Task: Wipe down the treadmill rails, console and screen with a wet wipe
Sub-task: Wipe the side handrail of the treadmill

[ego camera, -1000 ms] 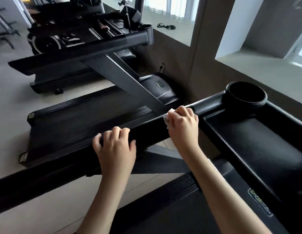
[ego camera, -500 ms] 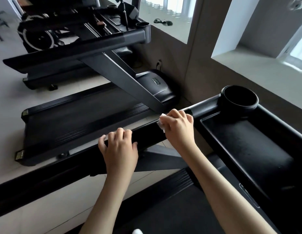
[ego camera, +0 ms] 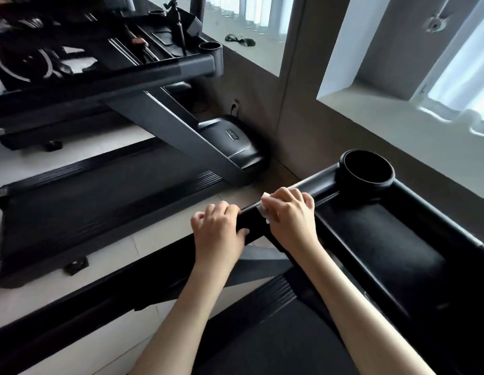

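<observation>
A black treadmill rail [ego camera: 113, 293] runs from lower left up to the console tray [ego camera: 381, 239] at right. My left hand [ego camera: 219, 234] grips the rail, fingers curled over its top. Just to its right, my right hand [ego camera: 289, 217] presses a white wet wipe [ego camera: 263, 207] against the rail, fingers curled around it; only a corner of the wipe shows. A round cup holder [ego camera: 366, 169] sits at the tray's far corner. The screen is not in view.
A second treadmill [ego camera: 100, 190] stands beside mine on the left, its slanted upright [ego camera: 181, 136] and rail [ego camera: 113, 79] close by. More gym machines lie behind it. A brown wall [ego camera: 303, 117] with white window sills runs along the right.
Both hands have stayed on the rail; my right hand with the wipe has slid slightly toward the cup holder. The camera has shifted a little.
</observation>
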